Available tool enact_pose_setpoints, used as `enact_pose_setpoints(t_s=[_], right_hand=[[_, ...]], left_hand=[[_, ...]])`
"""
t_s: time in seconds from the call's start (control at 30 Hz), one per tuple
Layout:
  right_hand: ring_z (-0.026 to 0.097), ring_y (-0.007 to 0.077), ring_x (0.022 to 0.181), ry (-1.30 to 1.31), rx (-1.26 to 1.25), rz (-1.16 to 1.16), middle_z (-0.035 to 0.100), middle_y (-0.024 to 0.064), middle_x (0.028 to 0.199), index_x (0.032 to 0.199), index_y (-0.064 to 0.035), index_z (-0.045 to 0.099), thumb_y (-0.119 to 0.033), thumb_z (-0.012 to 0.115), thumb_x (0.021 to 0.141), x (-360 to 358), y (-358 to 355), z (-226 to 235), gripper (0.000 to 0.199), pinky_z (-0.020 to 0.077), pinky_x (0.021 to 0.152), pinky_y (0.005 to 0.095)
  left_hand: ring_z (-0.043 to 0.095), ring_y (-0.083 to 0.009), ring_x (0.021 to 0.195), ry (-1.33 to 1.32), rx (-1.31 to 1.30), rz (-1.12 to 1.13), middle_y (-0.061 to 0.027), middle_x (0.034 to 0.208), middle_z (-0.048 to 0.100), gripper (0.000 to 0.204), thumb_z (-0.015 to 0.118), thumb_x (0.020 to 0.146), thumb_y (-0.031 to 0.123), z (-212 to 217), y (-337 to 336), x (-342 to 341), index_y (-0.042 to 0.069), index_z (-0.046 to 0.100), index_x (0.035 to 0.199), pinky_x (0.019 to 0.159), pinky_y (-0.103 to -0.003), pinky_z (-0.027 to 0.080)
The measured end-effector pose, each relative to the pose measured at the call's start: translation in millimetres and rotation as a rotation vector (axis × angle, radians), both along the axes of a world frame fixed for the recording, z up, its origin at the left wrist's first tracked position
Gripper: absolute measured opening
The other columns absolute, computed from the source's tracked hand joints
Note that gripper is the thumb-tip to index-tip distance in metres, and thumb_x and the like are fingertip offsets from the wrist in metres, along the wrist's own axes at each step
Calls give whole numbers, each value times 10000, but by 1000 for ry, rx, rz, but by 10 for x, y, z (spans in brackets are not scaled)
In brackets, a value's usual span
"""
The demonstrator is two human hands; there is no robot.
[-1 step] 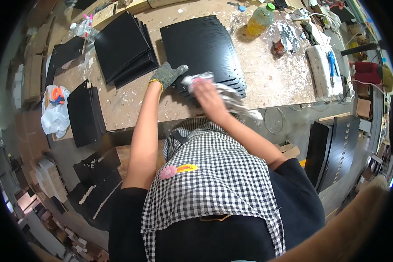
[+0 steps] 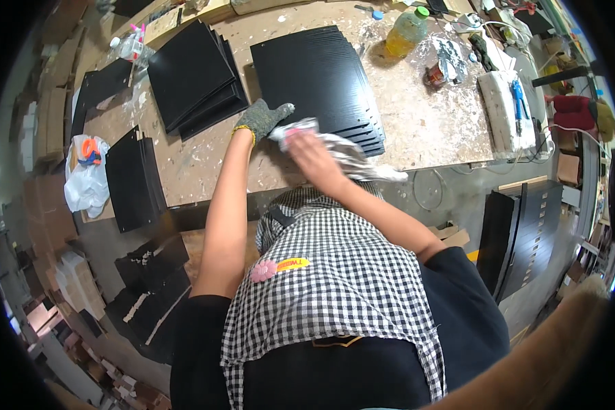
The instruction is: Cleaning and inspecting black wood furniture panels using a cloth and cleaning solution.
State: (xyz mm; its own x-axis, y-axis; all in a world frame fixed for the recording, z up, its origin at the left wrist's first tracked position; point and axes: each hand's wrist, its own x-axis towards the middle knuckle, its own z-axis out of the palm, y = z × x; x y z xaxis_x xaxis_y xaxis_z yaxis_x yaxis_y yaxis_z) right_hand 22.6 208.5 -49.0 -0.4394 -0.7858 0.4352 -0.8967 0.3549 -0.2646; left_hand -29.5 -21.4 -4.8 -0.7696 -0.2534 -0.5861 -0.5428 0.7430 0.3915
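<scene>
Crumpled white rag (image 2: 342, 152) at the near edge of a stack of black panels (image 2: 314, 75) on the workbench (image 2: 430, 123), pressed down under the bare right hand (image 2: 311, 152), fingers curled into the cloth. Gloved left hand (image 2: 263, 117) just beside, flat on the stack's corner, fingers spread and gripping nothing. Further left, a second black stack (image 2: 195, 75); behind, a yellow bottle (image 2: 404, 31). Unchanged from the earlier frame.

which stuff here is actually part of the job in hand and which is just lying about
In use:
- left hand in a grey knit glove
- bare right hand
- crumpled white cloth
- stack of flat black square panels

Lying about:
- yellow plastic bottle with green cap
- white plastic bag
- second black panel stack
</scene>
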Motion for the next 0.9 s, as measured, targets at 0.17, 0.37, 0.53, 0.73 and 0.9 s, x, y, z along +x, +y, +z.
enact_pose_setpoints(t_s=[0.17,0.37,0.53,0.73,0.9], right_hand=[[481,284,1347,-7,13,321,535,121,1425,1304,-6,591,-129,546,879,144,-412,207,445,320,1190,451],[507,286,1342,6,-49,-183,551,123,1417,1374,-26,554,-14,560,852,-289,595,148,522,421,1118,443],[604,365,1162,-367,-160,-695,656,179,1218,1222,-3,636,89,609,776,-664,1473,134,456,489,1001,410],[655,256,1003,-399,-474,-523,681,156,1130,1182,30,651,-2,568,917,-971,960,843,280,507,882,328],[529,327,1269,-137,-179,-301,624,150,1281,1162,-30,665,-118,671,853,-532,-105,234,321,409,1094,431]], left_hand=[[581,-416,1210,68,77,-86,-321,1271,601,974,619,784,764,-21,-45,14,-70,580,1285,1005,-436,473],[643,-396,1103,190,30,-29,-274,1169,670,824,638,819,704,-244,-142,9,-17,645,1218,939,-424,508],[708,-336,902,129,70,-151,-268,980,709,849,603,847,709,-234,-169,-24,-81,646,1152,845,-401,543],[716,-318,725,79,141,23,-235,892,717,863,480,911,723,20,-268,-299,-113,648,1038,813,-421,535],[724,-337,695,213,48,16,-284,905,708,828,531,919,663,-330,-290,-378,-133,638,1120,765,-407,558]])
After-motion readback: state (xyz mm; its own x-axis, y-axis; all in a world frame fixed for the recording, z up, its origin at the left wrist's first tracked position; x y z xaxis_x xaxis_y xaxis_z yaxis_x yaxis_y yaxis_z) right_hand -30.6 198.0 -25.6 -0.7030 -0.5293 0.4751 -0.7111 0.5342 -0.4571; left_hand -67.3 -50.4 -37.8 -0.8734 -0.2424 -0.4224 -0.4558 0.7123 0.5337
